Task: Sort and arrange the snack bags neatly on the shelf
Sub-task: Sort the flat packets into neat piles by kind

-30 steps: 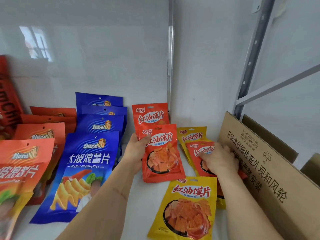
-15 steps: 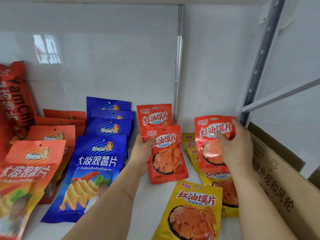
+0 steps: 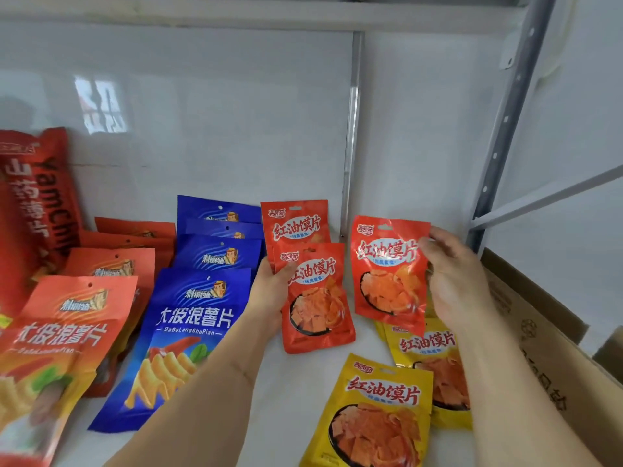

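Two hands busy: right hand (image 3: pixel 451 281) pinches a raised red bag (image 3: pixel 387 274) by its edge; left hand (image 3: pixel 269 291) grips another (image 3: pixel 313 298), apparently shelf-supported. Light, crinkly, slick film; top seam grips best.

— What stands at the right edge?
— A brown cardboard box (image 3: pixel 553 362) with dark printed characters and a recycling mark on its flap.
— And above it?
— A grey perforated metal upright (image 3: pixel 505 119), with a pale crossbar (image 3: pixel 553 193) running off to the right.
— Behind everything?
— A glossy white back panel (image 3: pixel 209 123) split by a thin metal strip (image 3: pixel 352 136); a window's reflection (image 3: pixel 101 106) shows at its left.
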